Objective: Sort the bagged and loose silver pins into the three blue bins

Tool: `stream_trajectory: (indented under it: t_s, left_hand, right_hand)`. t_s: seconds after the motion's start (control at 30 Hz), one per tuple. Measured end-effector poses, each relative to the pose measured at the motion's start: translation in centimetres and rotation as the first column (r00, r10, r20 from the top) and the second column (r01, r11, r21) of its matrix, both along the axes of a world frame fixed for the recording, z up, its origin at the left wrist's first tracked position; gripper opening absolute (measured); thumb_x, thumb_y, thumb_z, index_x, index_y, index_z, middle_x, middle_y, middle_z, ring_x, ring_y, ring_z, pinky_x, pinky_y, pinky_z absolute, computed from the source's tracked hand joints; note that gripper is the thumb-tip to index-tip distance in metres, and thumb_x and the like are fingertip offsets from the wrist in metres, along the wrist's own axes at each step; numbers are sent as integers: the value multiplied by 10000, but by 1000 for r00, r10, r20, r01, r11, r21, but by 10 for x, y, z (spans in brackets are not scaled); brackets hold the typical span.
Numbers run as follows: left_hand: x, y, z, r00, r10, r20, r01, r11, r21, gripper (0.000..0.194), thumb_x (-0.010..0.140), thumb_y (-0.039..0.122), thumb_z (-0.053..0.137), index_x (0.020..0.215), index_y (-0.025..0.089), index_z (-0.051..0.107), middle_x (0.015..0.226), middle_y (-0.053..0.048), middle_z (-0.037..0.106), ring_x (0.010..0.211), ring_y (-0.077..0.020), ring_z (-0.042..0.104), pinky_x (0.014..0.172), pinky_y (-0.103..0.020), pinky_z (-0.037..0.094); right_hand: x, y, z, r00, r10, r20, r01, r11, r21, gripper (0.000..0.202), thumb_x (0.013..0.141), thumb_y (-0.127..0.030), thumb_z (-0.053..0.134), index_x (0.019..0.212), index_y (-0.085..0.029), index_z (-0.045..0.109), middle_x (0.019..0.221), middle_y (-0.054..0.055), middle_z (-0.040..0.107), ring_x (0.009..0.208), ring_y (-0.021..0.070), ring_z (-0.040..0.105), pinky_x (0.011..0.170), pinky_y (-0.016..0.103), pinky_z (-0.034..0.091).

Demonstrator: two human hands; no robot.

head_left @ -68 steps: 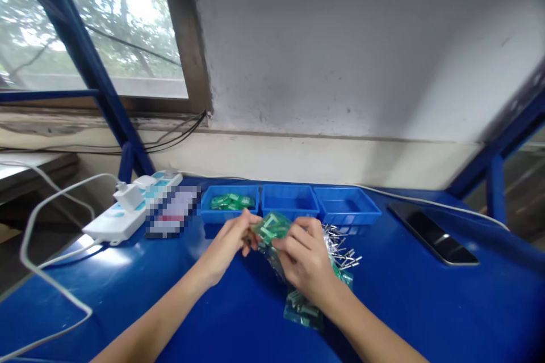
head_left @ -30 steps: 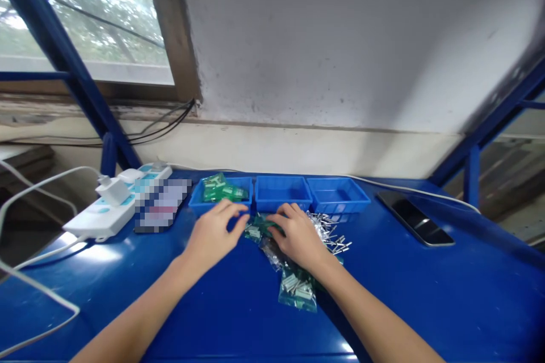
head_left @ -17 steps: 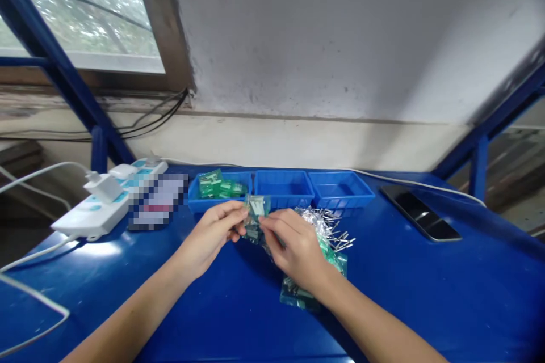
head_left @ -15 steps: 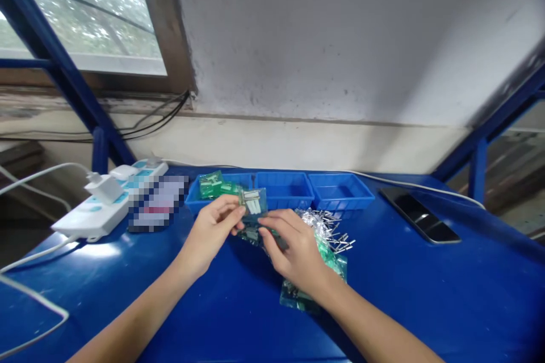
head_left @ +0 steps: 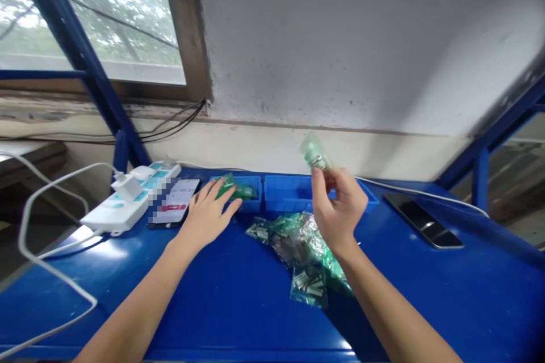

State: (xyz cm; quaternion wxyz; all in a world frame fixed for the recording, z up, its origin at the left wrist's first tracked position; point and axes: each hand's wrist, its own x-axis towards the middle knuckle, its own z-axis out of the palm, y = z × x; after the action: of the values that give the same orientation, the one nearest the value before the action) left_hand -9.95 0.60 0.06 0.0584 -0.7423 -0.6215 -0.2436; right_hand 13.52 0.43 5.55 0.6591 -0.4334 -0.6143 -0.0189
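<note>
My right hand (head_left: 338, 207) pinches a small greenish plastic bag (head_left: 315, 152) with pale metal pieces inside, lifted above the blue bins. My left hand (head_left: 208, 215) lies with fingers spread at the left blue bin (head_left: 254, 204), its fingertips by the green bags (head_left: 242, 191) in it; whether it touches them I cannot tell. On the table below sits a heap of similar bags and loose metal parts (head_left: 298, 238), partly behind my right hand. A flat bag of short metal pieces (head_left: 310, 286) lies at its front edge.
The middle bin (head_left: 287, 193) stands beside the left one; my right hand hides part of the bin row. A white power strip (head_left: 113, 212) with plugs and cables and a lit phone (head_left: 181, 198) lie left. A dark phone (head_left: 421, 220) lies right. Blue frame posts (head_left: 481, 178) rise behind.
My hands have parted. The right has raised a bag up and rightward, while the left has let go and moved left, fingers spreading over the left bin. The view has shifted slightly.
</note>
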Motion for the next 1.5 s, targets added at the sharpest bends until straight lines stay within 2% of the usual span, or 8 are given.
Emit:
stream_trajectory:
  t_s: [0.1, 0.23, 0.43, 0.63, 0.97, 1.33, 1.43, 1.5]
  left_hand:
    - [-9, 4, -5, 999, 47, 8, -47, 998, -28, 392, 926, 494, 335, 1085, 276, 619, 1351, -103, 487, 1283, -335, 349, 981, -613, 235]
    - [0, -1, -3, 994, 95, 46, -96, 995, 37, 338, 911, 472, 391, 893, 220, 615, 1165, -103, 606, 1198, -317, 430, 981, -606, 206]
    - [23, -13, -1, 994, 98, 41, -103, 983, 149, 302, 897, 420, 454, 1046, 183, 567, 1270, -148, 510, 1229, -328, 370, 962, -555, 278]
    - [33, -18, 1, 967, -180, 179, 154, 977, 146, 223, 891, 354, 483, 1025, 193, 559, 1096, -89, 596, 1158, -276, 424, 963, -458, 350]
    - [35, -20, 12, 539, 16, 842, 425, 858, -289, 364, 837, 460, 527, 1048, 173, 603, 775, -5, 577, 597, -106, 492, 513, -225, 366]
    - [35, -22, 13, 152, 176, 972, 656, 718, -233, 266, 705, 265, 704, 881, 197, 516, 800, 6, 506, 687, -103, 528, 600, -234, 503]
    - [41, -23, 11, 212, 40, 976, 576, 802, -158, 270, 730, 291, 678, 813, 206, 436, 823, 24, 470, 731, -103, 527, 651, -257, 534]
    - [44, -23, 9, 282, -65, 957, 545, 832, -105, 238, 751, 295, 647, 780, 199, 432, 870, 15, 482, 775, -114, 536, 688, -276, 536]
  right_hand:
    - [-16, 13, 2, 961, -32, 274, 31, 999, 8, 253, 906, -279, 443, 1078, -226, 621, 767, 54, 591, 703, 167, 516, 696, 333, 419]
    - [-39, 10, -26, 643, 235, 729, 11, 949, -316, 331, 864, -365, 511, 1133, -197, 606, 988, 119, 604, 936, 255, 526, 787, 413, 422]
    - [-34, -20, -53, 535, 292, 792, 37, 929, -368, 450, 784, -436, 609, 1148, -172, 582, 1271, 152, 479, 1130, 315, 433, 880, 470, 388]
    - [-31, -11, -63, 398, 369, 840, 41, 908, -418, 132, 816, -261, 581, 881, -166, 646, 872, 93, 632, 877, 246, 548, 748, 388, 405]
    - [-23, -13, -46, 637, 333, 696, -247, 943, -225, 298, 884, -124, 436, 1090, -229, 624, 1089, 91, 587, 987, 214, 500, 811, 383, 443]
    - [-21, -13, -48, 828, 424, 368, -338, 900, -275, 265, 809, -123, 479, 917, -268, 673, 1165, 69, 483, 1104, 218, 468, 831, 376, 456]
    - [-23, -9, -45, 888, 457, -60, -433, 784, -444, 171, 852, -306, 489, 846, -205, 627, 842, 33, 563, 798, 156, 553, 681, 289, 448]
    - [-23, -5, -43, 811, 453, -371, -584, 578, -570, 313, 855, -482, 464, 837, -190, 576, 655, -8, 549, 595, 122, 522, 545, 243, 394]
